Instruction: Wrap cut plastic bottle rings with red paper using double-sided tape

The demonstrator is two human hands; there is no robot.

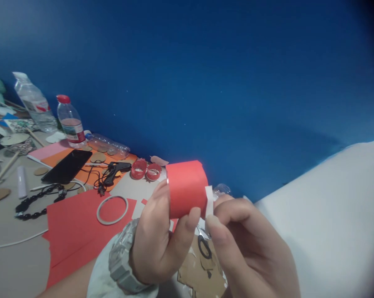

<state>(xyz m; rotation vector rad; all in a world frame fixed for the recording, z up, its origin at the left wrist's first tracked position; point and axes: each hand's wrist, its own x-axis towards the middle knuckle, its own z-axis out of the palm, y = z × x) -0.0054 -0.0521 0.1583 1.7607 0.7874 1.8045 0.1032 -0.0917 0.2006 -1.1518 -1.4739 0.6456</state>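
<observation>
My left hand (157,238) grips a red paper-wrapped cylinder (187,188), which seems to be a clear bottle whose end shows behind it; thumb in front, fingers at the side. A silver watch (121,256) sits on that wrist. My right hand (245,244) pinches a small white strip (209,200) at the right edge of the red paper. Both hands are held up close to the camera, above the table.
On the table at left lie red paper sheets (75,227), a white ring (112,210), a black phone (67,166), a glue gun (117,169), two red coiled rings (145,169), black beads (34,203), plastic bottles (71,123). Cardboard pieces (202,269) lie below my hands. A blue wall stands behind.
</observation>
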